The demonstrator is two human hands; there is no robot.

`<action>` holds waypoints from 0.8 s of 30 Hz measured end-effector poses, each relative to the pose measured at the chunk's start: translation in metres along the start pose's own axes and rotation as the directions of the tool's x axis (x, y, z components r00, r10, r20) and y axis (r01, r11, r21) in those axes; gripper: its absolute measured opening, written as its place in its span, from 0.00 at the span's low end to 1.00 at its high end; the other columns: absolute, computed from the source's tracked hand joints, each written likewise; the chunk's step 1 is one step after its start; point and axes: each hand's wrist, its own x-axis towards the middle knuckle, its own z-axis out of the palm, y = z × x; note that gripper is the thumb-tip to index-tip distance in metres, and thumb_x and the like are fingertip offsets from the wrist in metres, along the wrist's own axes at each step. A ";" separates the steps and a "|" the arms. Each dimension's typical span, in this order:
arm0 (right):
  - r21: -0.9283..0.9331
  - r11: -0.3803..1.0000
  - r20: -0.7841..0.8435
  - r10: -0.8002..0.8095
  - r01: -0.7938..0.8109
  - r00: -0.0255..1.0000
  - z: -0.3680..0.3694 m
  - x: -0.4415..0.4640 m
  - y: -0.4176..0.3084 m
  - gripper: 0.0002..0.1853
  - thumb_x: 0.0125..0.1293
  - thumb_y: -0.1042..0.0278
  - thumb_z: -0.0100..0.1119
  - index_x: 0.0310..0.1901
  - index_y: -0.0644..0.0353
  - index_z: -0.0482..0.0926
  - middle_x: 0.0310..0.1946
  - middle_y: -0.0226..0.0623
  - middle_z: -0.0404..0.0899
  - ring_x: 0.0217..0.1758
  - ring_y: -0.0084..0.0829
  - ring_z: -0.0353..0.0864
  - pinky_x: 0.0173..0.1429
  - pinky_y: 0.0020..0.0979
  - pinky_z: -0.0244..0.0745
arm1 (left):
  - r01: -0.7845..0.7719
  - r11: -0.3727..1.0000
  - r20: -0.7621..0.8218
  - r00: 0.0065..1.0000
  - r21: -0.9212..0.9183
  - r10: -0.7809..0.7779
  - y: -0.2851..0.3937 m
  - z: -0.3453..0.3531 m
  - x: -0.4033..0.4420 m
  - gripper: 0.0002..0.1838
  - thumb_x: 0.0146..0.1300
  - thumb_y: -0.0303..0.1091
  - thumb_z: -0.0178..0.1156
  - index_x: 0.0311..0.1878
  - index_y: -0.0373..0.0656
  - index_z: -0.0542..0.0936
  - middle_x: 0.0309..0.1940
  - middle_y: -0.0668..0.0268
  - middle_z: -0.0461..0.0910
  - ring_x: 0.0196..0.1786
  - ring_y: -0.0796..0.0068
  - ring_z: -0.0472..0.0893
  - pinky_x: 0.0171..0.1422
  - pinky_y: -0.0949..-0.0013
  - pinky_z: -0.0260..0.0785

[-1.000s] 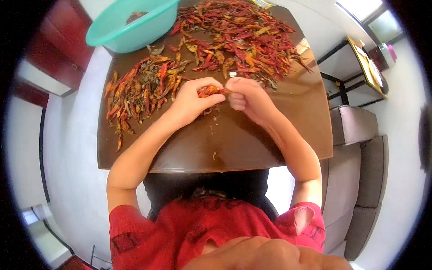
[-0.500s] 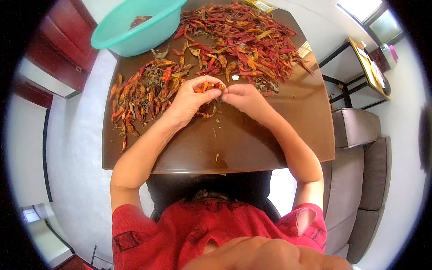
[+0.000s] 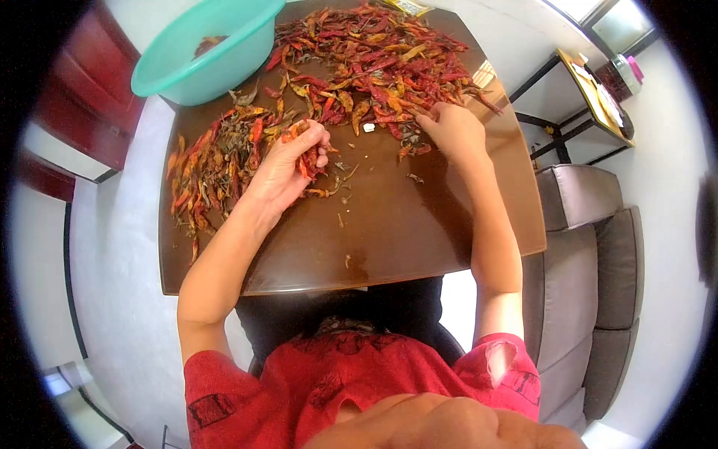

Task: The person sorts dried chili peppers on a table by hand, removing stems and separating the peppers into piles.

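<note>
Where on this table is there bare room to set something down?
The table is mostly bare between left forearm, right forearm and near edge, bar small scraps, and bare outside the right one. Crowded: far side, large chili pile; left side, smaller pile; far left, green basin.

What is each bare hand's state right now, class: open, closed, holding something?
Left hand: closed around wrinkled red-orange dried chillies.
Right hand: fingertips at the larger red-and-orange chilli pile; whether they grip anything cannot be told.
</note>
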 end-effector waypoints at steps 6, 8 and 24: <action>0.197 0.980 0.012 -0.024 0.021 1.000 0.005 0.006 0.006 0.18 0.61 0.51 0.62 0.34 0.60 0.84 0.33 0.47 0.84 0.41 0.47 0.83 0.47 0.44 0.76 | 0.005 1.000 -0.051 0.999 0.016 -0.004 0.003 0.000 -0.001 0.10 0.65 0.37 0.66 0.44 0.45 0.78 0.37 0.67 0.82 0.41 0.75 0.79 0.37 0.72 0.70; 0.272 0.961 -0.062 -0.034 0.049 0.998 0.000 0.004 0.009 0.17 0.61 0.52 0.62 0.35 0.60 0.84 0.32 0.46 0.84 0.39 0.46 0.83 0.45 0.42 0.76 | 0.033 0.999 -0.047 0.998 0.032 -0.032 0.002 -0.003 0.001 0.09 0.65 0.37 0.65 0.44 0.46 0.78 0.38 0.66 0.82 0.41 0.74 0.80 0.38 0.72 0.71; 0.919 0.291 0.359 -0.342 -0.265 0.869 0.009 -0.035 -0.049 0.11 0.71 0.58 0.57 0.36 0.56 0.79 0.19 0.15 0.62 0.20 0.11 0.55 0.24 0.18 0.48 | -0.007 0.993 0.038 0.999 0.115 0.003 0.002 0.013 -0.006 0.11 0.67 0.35 0.63 0.48 0.42 0.77 0.36 0.72 0.79 0.41 0.82 0.76 0.41 0.75 0.68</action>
